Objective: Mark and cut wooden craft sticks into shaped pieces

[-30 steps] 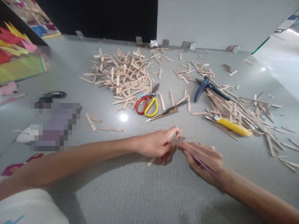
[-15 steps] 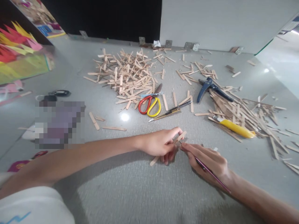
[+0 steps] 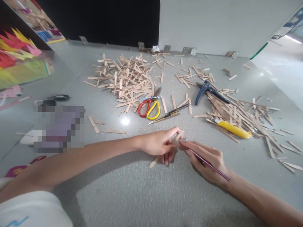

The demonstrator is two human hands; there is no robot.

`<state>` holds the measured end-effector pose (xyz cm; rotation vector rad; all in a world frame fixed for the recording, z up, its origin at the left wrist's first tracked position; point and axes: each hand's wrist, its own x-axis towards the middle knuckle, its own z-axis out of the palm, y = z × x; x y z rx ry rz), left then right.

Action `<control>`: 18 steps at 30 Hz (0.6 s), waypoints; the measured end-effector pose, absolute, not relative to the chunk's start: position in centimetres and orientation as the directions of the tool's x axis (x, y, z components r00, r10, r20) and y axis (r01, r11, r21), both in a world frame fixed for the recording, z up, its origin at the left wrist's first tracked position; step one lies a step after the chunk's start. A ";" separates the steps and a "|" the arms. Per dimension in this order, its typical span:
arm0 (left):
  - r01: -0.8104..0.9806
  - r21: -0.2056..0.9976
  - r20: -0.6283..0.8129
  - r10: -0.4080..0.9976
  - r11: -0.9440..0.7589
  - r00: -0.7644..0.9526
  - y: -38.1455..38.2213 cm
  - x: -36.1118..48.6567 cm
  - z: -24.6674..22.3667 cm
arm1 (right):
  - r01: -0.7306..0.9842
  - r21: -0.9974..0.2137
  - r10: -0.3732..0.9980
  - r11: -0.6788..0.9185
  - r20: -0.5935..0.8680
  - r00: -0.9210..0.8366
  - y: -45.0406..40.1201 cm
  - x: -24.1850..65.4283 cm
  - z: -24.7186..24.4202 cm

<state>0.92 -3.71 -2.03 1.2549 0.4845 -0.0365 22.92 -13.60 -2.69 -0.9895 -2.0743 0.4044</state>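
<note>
My left hand (image 3: 163,143) grips a pale wooden stick (image 3: 178,136) near the middle of the grey table (image 3: 127,189); one end points up right past the fingers and a stick end shows below the palm. My right hand (image 3: 203,157) is closed on a thin pink pen-like tool (image 3: 210,165), its tip beside the stick and the left fingertips. Just beyond the hands lie scissors (image 3: 149,108) with red and yellow handles, and a slim black and gold tool (image 3: 169,114).
A large heap of wooden sticks (image 3: 127,77) lies at the back. Blue-handled pliers (image 3: 205,90) and a yellow-handled cutter (image 3: 233,128) rest by more sticks (image 3: 236,110) on the right. Keys (image 3: 48,102), a blurred-out object (image 3: 59,129) and a colourful paper decoration (image 3: 19,60) are at left.
The view has shifted slightly, so most things appear a little further left. The tip of the pink tool has moved slightly away from the stick in my left hand.
</note>
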 end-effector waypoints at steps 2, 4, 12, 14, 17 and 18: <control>0.286 0.901 -0.369 0.229 0.327 0.901 -3.7 0.9 -2.0 | 0.500 -0.577 0.763 0.646 0.506 -0.403 -13.6 23.0 -2.8; 0.285 0.902 -0.366 0.227 0.323 0.903 -3.7 0.9 -2.0 | 0.493 -0.584 0.764 0.645 0.505 -0.402 -13.6 22.9 -2.9; 0.291 0.905 -0.367 0.224 0.311 0.903 -3.5 0.9 -1.8 | 0.487 -0.570 0.749 0.662 0.523 -0.407 -13.5 22.6 -3.0; 0.287 0.905 -0.365 0.227 0.315 0.903 -3.5 0.9 -1.9 | 0.499 -0.546 0.739 0.673 0.530 -0.417 -13.6 22.5 -3.1; 0.281 0.905 -0.361 0.227 0.319 0.904 -3.5 0.9 -2.3 | 0.540 -0.462 0.705 0.703 0.553 -0.444 -13.5 22.3 -2.9; 0.278 0.906 -0.357 0.227 0.318 0.906 -3.5 0.9 -2.5 | 0.559 -0.426 0.693 0.712 0.556 -0.459 -13.4 22.3 -2.7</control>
